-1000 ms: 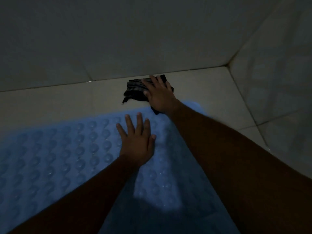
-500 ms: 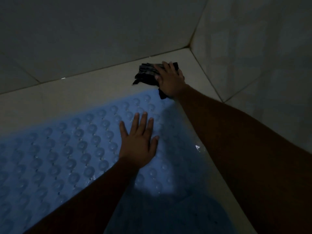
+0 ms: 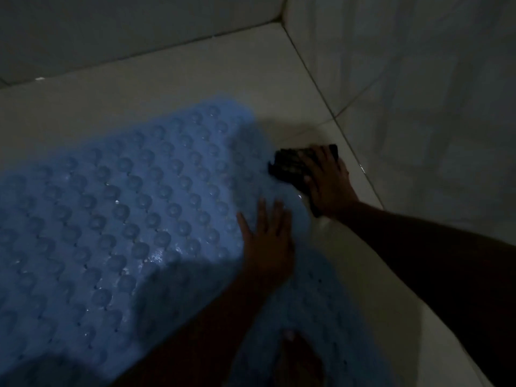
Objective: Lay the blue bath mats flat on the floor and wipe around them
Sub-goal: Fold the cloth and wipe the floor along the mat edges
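Dark cloth (image 3: pixel 287 166) lies bunched under the right hand (image 3: pixel 331 185), whose fingers spread fairly flat and press it to the floor (image 3: pixel 181 79), just beside the right edge of the blue bath mat (image 3: pixel 125 213). I see no curl round the cloth. The left hand (image 3: pixel 268 244) rests open on the mat near that same edge, palm down and fingers splayed, holding nothing. The mat lies flat with its bumps up. Pale tile shows beyond its far end and right side, and the walls (image 3: pixel 418 93) stand close past that. Wiping round the mat looks to be the step in hand. Next, I judge, the cloth should travel along the mat's right edge while the left hand pins the mat against sliding.
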